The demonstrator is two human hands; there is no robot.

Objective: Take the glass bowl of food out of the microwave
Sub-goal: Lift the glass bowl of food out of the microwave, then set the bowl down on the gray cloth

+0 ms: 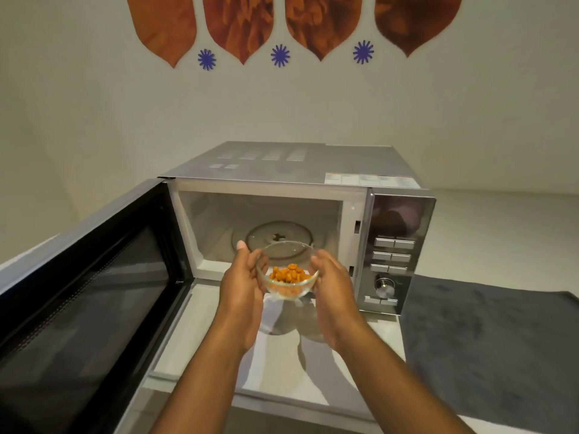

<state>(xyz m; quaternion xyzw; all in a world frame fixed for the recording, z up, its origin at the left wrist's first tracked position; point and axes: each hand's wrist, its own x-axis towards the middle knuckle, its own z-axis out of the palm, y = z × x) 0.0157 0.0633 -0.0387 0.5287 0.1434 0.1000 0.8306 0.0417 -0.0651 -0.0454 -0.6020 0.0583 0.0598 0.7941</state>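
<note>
A small clear glass bowl [286, 285] with orange pieces of food in it is held in the air just in front of the microwave's [282, 170] open cavity. My left hand [242, 286] cups the bowl's left side and my right hand [332, 288] cups its right side. Inside the cavity the round glass turntable [279, 234] lies bare. The microwave door [81, 296] stands swung wide open to the left.
The control panel [391, 255] with buttons and a dial is on the microwave's right. A dark grey mat [488, 349] covers the white counter [501, 233] at the right. A wall with orange leaf shapes rises behind.
</note>
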